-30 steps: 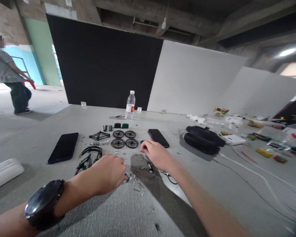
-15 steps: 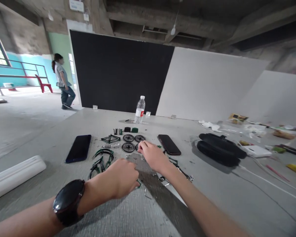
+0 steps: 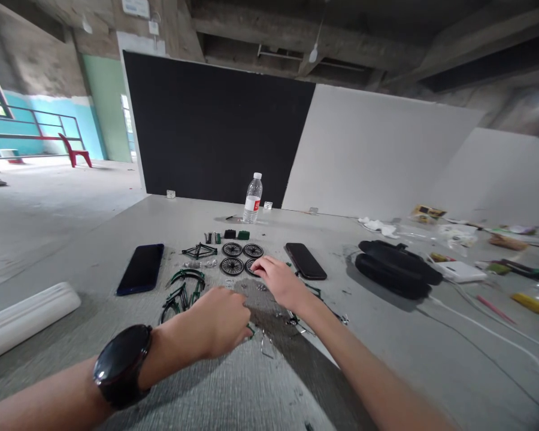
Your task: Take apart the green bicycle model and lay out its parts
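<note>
My left hand is closed, knuckles up, low over the table. A bit of a small green part shows at its fingertips; the rest is hidden. My right hand has its fingers bent together at the near-right one of several small black spoked wheels; whatever they pinch is too small to make out. Left of my left hand lies a green miniature bicycle assembly, partly covered by the hand. Behind it is a dark miniature bicycle frame. A thin bent metal rod lies between my forearms.
Phones lie at left and right. A water bottle stands behind a small black box and a green box. A black case and cables occupy the right, a white bar the left.
The person walking at the back left has gone out of view. The camera view has shifted slightly; both hands stay nearly in place.
</note>
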### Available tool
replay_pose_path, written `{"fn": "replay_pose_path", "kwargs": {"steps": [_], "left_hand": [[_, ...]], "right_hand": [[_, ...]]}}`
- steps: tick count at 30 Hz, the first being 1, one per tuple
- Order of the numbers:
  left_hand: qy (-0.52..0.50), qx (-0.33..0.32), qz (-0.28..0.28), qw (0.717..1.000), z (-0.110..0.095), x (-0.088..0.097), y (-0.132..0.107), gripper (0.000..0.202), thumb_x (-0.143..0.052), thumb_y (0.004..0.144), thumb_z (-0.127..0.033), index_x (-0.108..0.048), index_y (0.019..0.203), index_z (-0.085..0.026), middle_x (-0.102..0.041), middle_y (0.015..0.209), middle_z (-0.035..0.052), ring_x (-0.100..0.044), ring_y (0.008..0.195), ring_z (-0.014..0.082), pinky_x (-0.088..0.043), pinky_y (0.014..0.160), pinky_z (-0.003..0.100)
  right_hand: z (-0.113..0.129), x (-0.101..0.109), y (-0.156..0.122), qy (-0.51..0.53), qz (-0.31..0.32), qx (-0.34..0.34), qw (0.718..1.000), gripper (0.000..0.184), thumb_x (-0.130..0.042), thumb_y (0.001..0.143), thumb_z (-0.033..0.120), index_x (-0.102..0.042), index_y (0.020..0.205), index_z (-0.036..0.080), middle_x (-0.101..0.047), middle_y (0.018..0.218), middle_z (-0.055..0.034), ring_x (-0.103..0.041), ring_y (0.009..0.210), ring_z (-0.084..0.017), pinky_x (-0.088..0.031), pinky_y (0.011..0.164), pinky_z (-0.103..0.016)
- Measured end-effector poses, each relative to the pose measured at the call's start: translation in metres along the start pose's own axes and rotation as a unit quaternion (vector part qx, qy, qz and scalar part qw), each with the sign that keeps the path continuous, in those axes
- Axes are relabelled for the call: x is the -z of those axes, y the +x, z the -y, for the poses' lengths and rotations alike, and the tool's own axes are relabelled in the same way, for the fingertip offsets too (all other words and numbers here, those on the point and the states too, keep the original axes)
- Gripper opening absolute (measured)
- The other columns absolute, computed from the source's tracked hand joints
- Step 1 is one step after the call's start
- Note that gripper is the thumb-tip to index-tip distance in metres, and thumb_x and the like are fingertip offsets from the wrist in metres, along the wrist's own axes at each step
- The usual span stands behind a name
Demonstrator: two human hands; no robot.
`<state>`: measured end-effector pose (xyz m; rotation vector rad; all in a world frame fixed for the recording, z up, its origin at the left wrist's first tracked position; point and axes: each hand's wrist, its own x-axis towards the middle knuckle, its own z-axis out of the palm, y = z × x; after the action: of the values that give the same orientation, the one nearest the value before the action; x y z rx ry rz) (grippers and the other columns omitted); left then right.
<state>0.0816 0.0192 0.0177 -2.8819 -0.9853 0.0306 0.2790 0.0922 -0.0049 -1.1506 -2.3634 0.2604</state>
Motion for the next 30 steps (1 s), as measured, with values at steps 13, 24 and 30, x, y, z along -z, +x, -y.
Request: {"fn": "replay_pose_path", "kwargs": {"steps": [13,24,30], "left_hand": [[0.005,0.004,0.005,1.000,-0.002,0.003,-0.001,0.027,-0.051,0.097,-0.028,-0.070,0.082,-0.016,-0.070,0.079,0.0081,-0.067,0.069,0.0242,-0.037,0.054,0.034],[-0.003,0.007,0.002,1.000,-0.002,0.003,-0.001,0.029,-0.052,0.097,-0.030,-0.069,0.079,-0.015,-0.071,0.080,0.0097,-0.068,0.073,0.0260,-0.045,0.061,0.035],[-0.010,0.006,0.012,1.000,-0.002,0.005,-0.002,0.024,-0.053,0.096,-0.029,-0.070,0.085,-0.015,-0.072,0.084,0.0093,-0.068,0.076,0.0262,-0.045,0.061,0.035]], "right_hand": [[0.009,-0.007,0.005,-0.030,0.029,-0.010,0.999,0.016,-0.055,0.095,0.013,-0.070,0.094,0.017,-0.070,0.097,-0.0057,-0.061,0.095,-0.019,-0.045,0.086,-0.030],[0.012,-0.015,0.010,-0.127,0.066,-0.001,0.990,0.023,-0.054,0.096,0.017,-0.076,0.101,0.022,-0.077,0.097,-0.0042,-0.061,0.097,-0.020,-0.041,0.087,-0.030],[0.011,-0.006,0.004,-0.169,0.069,0.007,0.983,0.028,-0.051,0.096,0.012,-0.075,0.104,0.023,-0.074,0.104,-0.0040,-0.058,0.100,-0.021,-0.037,0.087,-0.032]]}}
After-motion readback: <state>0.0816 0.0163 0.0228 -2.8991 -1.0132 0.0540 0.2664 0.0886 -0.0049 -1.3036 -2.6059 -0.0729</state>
